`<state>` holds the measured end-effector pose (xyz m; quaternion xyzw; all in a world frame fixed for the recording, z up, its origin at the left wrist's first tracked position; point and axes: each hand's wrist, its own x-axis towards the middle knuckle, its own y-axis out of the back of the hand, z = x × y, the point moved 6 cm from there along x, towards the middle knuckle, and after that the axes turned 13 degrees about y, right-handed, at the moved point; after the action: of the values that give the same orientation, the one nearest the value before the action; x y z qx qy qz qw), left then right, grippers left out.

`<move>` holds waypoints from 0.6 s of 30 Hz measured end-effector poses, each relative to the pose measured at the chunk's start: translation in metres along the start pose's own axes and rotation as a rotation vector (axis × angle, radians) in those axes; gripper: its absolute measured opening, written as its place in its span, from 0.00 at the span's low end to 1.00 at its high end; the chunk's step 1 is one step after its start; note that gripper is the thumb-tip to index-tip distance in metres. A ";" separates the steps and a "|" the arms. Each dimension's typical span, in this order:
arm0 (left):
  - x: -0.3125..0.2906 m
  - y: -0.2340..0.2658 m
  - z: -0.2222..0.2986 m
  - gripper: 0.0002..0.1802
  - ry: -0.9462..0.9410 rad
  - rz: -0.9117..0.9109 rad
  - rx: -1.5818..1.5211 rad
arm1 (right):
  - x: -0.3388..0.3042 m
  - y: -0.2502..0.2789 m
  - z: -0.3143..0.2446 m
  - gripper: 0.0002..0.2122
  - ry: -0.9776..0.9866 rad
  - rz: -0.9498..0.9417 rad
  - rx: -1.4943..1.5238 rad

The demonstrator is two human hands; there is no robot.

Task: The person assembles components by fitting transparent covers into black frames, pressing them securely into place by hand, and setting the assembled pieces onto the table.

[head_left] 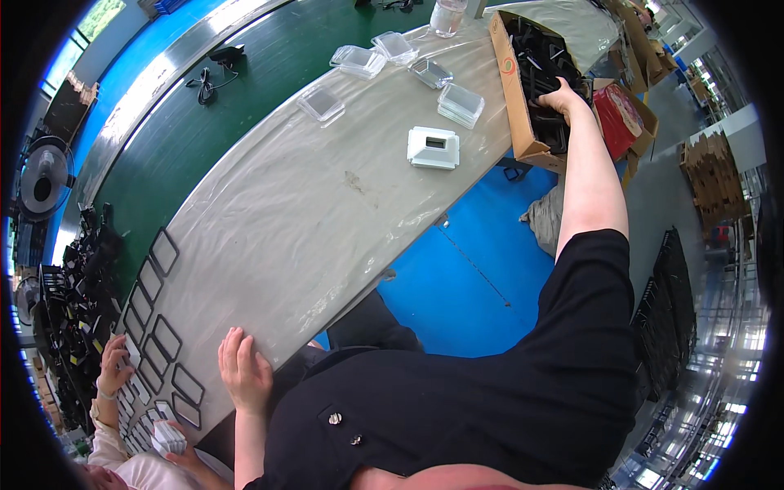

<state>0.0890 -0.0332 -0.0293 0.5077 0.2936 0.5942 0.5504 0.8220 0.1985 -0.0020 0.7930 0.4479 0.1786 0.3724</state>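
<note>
My right arm is stretched out to the far right, with my right hand [562,100] in an open cardboard box [513,86] full of black plastic frames [539,53]. Its fingers are curled around some of the black frames; the fingertips are partly hidden among them. My left hand [243,367] lies on the near edge of the plastic-covered table [302,220], fingers stretched out and nothing in it. Left of it, thin black rectangular frames [167,336] lie in rows on the table. A stack of white, flanged housings [434,149] with a small dark window stands near the box.
Clear plastic trays [461,106] lie in stacks along the table's far side, below a clear container [447,16]. At the lower left a co-worker's hand [114,367] touches the rows; the other holds white pieces [169,438]. Beyond runs a green conveyor belt [245,98].
</note>
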 end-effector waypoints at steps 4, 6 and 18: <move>0.000 -0.001 -0.001 0.20 0.007 0.011 0.003 | 0.008 0.007 0.009 0.45 0.000 0.065 0.037; 0.001 0.000 0.002 0.19 0.001 0.033 -0.007 | 0.009 0.012 0.013 0.43 -0.004 0.082 0.102; -0.001 -0.001 -0.001 0.19 0.005 0.051 0.000 | -0.007 0.060 -0.031 0.39 0.114 0.202 0.145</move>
<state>0.0877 -0.0339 -0.0307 0.5135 0.2816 0.6094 0.5345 0.8335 0.1863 0.0639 0.8475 0.3978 0.2271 0.2681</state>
